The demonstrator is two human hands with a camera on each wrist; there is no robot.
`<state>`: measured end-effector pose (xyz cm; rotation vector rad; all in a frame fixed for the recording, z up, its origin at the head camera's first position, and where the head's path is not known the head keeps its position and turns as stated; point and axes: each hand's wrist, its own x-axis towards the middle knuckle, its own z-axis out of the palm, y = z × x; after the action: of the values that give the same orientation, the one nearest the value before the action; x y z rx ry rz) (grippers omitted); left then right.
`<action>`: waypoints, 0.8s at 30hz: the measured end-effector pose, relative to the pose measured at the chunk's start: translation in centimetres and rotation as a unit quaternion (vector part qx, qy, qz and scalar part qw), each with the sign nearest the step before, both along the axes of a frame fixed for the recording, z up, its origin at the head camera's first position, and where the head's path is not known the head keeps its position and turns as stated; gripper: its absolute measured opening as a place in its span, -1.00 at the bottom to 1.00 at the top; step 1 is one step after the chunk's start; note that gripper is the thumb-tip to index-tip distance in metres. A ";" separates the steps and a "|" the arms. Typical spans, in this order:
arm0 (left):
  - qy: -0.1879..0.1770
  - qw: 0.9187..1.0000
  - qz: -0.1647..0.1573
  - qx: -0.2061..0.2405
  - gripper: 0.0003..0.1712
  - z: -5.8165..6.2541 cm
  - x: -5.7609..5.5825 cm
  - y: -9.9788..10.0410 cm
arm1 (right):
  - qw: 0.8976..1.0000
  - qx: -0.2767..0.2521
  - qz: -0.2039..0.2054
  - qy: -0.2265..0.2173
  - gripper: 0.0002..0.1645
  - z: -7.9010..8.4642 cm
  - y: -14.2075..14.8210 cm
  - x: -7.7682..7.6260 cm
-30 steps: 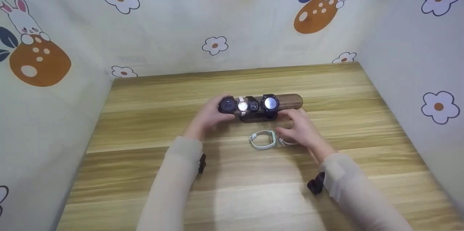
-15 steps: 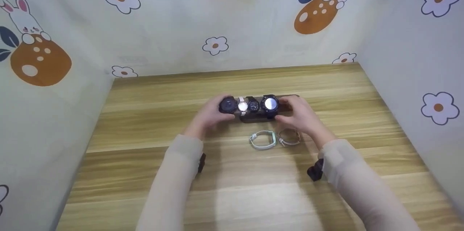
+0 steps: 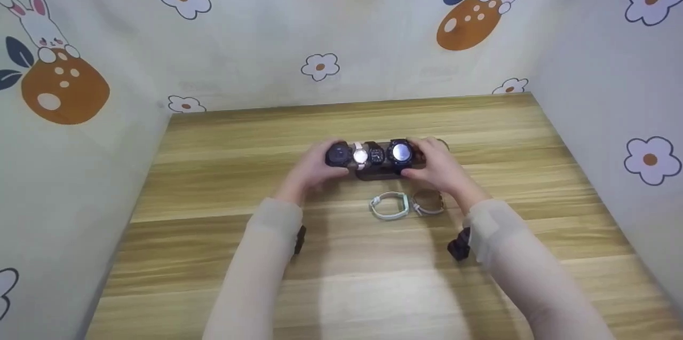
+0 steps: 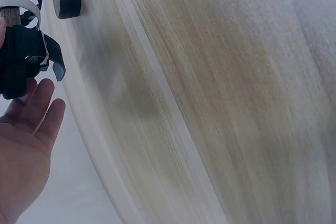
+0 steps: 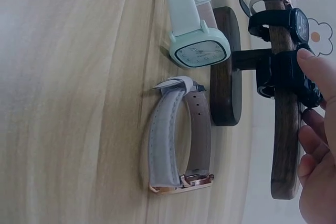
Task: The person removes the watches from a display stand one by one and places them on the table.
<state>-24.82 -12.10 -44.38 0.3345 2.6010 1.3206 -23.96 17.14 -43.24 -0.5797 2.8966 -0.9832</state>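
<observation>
A dark wooden watch stand (image 5: pixel 286 145) carries several watches on its bar. My left hand (image 3: pixel 315 168) grips the black round watch (image 3: pixel 338 154) at the bar's left end, thumb in front and fingers behind. My right hand (image 3: pixel 442 169) holds the black watch with a bright round face (image 3: pixel 400 151), its thumb on the near side. Between them sit a small watch with a pale pink strap (image 3: pixel 360 156) and a black watch with a squarish case (image 3: pixel 376 155). On the table before the stand lie a mint-green watch (image 5: pixel 202 53) and a watch with a greyish strap (image 5: pixel 163 140).
The stand's base (image 5: pixel 226 77) rests on the wood-grain table (image 3: pixel 368 286). Patterned cloth walls (image 3: pixel 251 36) rise behind the table and at both sides. To the right of the bright-faced watch, part of the bar is bare.
My right hand has gone from beside the greyish-strap watch up to the bright-faced black watch on the bar, uncovering the greyish-strap one. My left hand stays at the bar's left end.
</observation>
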 end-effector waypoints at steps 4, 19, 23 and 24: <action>0.002 1.000 -0.003 0.003 -0.11 0.0 -0.1 0.0 | 1.000 -0.004 -0.003 0.007 -0.08 -0.1 -0.2 -0.2; 0.012 1.000 -0.010 0.010 -0.14 -0.5 -0.1 -0.2 | 1.000 0.001 -0.011 -0.002 -0.13 -0.1 -1.0 -0.5; 0.002 1.000 -0.004 0.017 -0.13 -0.6 -0.1 -0.2 | 1.000 0.011 -0.007 -0.005 -0.14 0.0 -1.4 -0.7; -0.002 1.000 -0.002 0.019 -0.13 -0.5 -0.1 -0.2 | 1.000 0.014 -0.006 -0.005 -0.14 0.0 -1.5 -0.7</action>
<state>-24.87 -12.27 -44.92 0.3427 2.5747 1.3693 -24.69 15.65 -43.24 -0.5546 2.9031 -0.9424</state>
